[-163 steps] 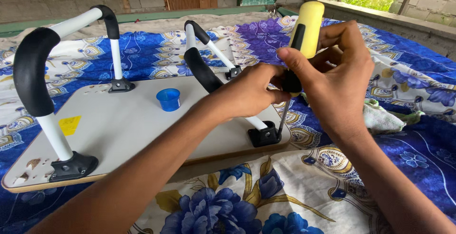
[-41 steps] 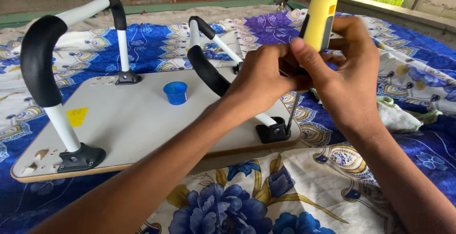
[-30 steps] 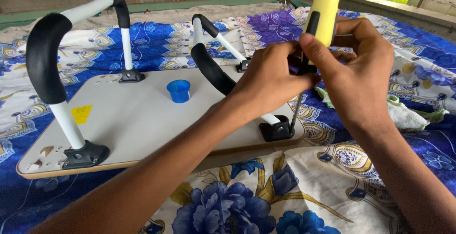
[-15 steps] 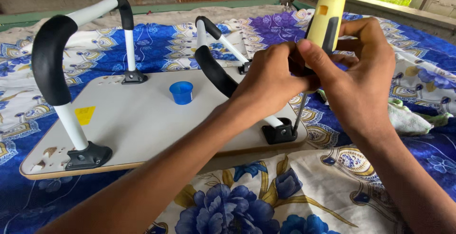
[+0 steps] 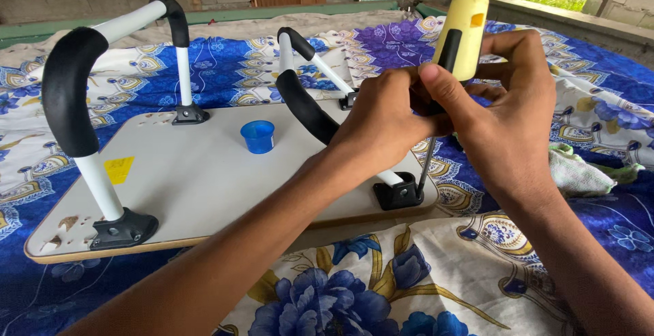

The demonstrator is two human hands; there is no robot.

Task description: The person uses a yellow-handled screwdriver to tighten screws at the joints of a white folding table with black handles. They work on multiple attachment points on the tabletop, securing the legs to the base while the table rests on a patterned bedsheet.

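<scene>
With both hands clamped on the yellow screwdriver, its tip could slip off the black bracket if tilted.

A smooth, matt grey board with a pale wood-look edge carries glossy white metal legs padded in matt black foam, beside a glossy yellow plastic-handled screwdriver and printed floral cloth.
</scene>
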